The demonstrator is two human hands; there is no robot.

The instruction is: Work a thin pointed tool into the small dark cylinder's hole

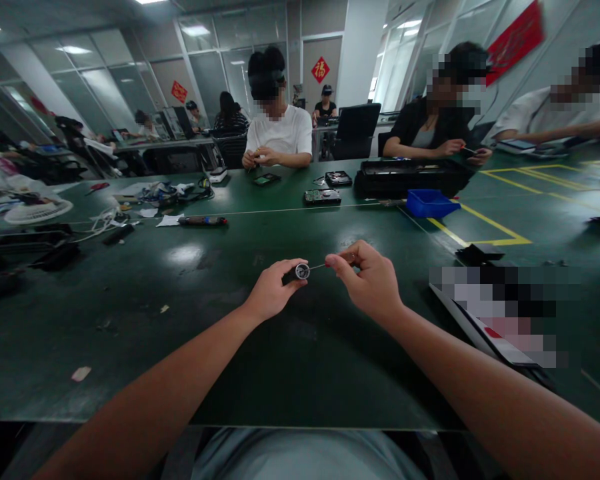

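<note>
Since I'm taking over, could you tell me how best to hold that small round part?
Pinch the small round part by its dark rim from the left, as the left hand does; the thin wire enters from the right.

The person is bare-armed; the left forearm (180, 380) and the right forearm (470, 373) are uncovered all the way to the edge of view, so any sleeve lies out of sight; the left hand (273, 290) and the right hand (373, 280) are bare as well; on the chest sits a pale grey-blue shirt (305, 457), plain and smooth, seen only as a strip along the bottom edge
</note>
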